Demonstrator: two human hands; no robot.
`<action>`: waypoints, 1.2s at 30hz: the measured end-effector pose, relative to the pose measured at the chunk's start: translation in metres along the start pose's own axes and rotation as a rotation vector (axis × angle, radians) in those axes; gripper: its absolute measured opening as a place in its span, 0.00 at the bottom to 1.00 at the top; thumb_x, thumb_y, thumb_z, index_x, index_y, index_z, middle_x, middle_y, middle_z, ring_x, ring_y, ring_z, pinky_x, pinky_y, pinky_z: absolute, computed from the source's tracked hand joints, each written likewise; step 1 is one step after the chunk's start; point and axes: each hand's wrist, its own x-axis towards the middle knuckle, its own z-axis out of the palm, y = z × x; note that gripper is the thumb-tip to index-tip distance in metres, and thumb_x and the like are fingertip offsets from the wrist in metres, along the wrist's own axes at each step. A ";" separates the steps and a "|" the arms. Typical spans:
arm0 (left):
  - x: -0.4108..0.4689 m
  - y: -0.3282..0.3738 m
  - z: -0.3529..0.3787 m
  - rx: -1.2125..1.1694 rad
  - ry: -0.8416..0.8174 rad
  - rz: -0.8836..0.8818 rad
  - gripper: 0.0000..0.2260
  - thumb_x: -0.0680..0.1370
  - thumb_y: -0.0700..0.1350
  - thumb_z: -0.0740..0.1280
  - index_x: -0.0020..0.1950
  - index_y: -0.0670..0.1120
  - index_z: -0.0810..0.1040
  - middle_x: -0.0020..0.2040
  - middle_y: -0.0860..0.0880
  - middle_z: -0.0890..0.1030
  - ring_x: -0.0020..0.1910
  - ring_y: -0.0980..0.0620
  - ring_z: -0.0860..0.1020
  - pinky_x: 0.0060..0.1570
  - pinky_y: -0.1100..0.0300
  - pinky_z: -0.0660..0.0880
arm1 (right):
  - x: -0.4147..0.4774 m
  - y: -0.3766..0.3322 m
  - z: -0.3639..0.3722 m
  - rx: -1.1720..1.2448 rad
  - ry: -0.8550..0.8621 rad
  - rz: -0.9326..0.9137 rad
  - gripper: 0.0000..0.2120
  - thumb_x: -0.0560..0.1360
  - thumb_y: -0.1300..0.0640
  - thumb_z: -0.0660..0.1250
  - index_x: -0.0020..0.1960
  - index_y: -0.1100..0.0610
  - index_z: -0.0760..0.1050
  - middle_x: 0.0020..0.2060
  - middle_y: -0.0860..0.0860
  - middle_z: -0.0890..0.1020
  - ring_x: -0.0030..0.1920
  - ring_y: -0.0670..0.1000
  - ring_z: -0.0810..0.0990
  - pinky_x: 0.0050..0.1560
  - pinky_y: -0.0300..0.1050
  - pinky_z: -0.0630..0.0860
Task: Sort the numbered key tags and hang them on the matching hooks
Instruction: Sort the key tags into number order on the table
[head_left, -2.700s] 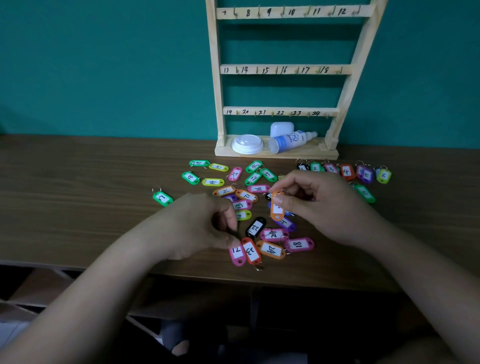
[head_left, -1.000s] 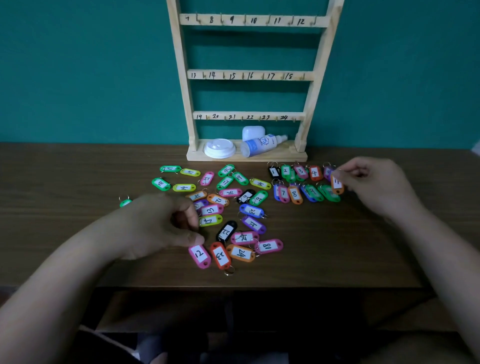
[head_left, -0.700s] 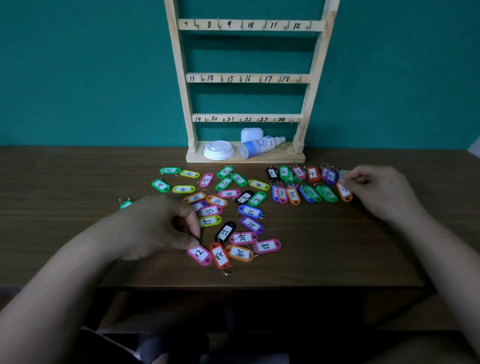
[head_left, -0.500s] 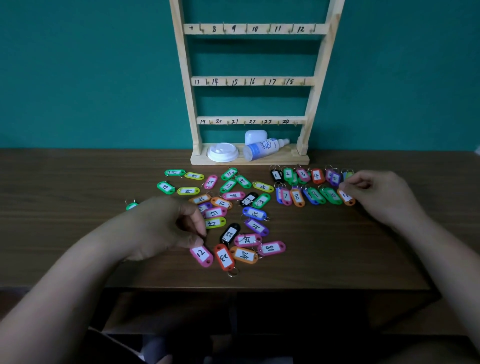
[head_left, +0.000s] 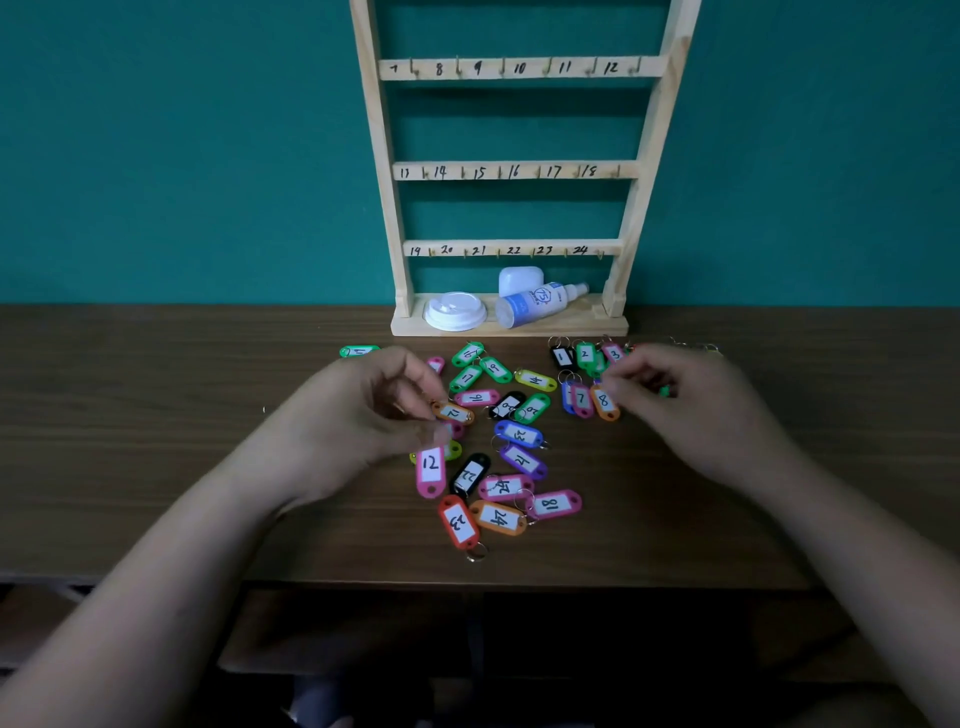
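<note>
We are pinching pink tag 12 (head_left: 430, 470) by its top in the left hand (head_left: 363, 410), at 8 o'clock of the loose pile (head_left: 519, 434), judging it best lifted clear before carrying it toward 3 o'clock past orange tag 8 (head_left: 603, 401); right hand (head_left: 675, 400) curling there, hold untellable.

I see the key tags (head_left: 518, 432) scattered mid-frame below the wooden rack (head_left: 383, 156). They are small coloured plastic ovals with white handwritten labels and metal rings. Right of centre some lie lined up: black 1 (head_left: 562, 357), green 2 (head_left: 585, 354) and pink 3 (head_left: 615, 354), with pink 7 (head_left: 581, 399) and orange 8 (head_left: 603, 401) beneath. Pink tag 12 (head_left: 430, 467) hangs upright from my left hand (head_left: 363, 415). The hooks (head_left: 414, 70) run along three rails numbered 7 to 24.
</note>
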 end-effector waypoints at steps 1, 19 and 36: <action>0.002 0.000 0.004 -0.006 0.031 0.006 0.14 0.70 0.45 0.82 0.52 0.50 0.82 0.44 0.49 0.87 0.44 0.53 0.83 0.49 0.56 0.76 | -0.002 -0.010 0.006 0.021 -0.019 -0.028 0.02 0.80 0.49 0.73 0.50 0.42 0.85 0.43 0.35 0.84 0.47 0.36 0.80 0.42 0.29 0.68; 0.012 0.009 0.038 -0.296 0.146 -0.024 0.10 0.75 0.40 0.79 0.53 0.42 0.82 0.43 0.42 0.87 0.43 0.42 0.88 0.44 0.55 0.84 | -0.007 -0.057 0.050 0.217 -0.192 -0.077 0.03 0.78 0.52 0.77 0.51 0.46 0.84 0.42 0.41 0.87 0.45 0.40 0.85 0.49 0.41 0.81; 0.048 -0.030 0.006 0.532 0.117 0.038 0.06 0.78 0.50 0.76 0.54 0.59 0.85 0.54 0.59 0.77 0.48 0.68 0.73 0.44 0.80 0.65 | -0.001 -0.045 0.028 0.202 -0.085 0.030 0.02 0.78 0.49 0.75 0.50 0.45 0.83 0.42 0.40 0.87 0.46 0.38 0.85 0.49 0.44 0.77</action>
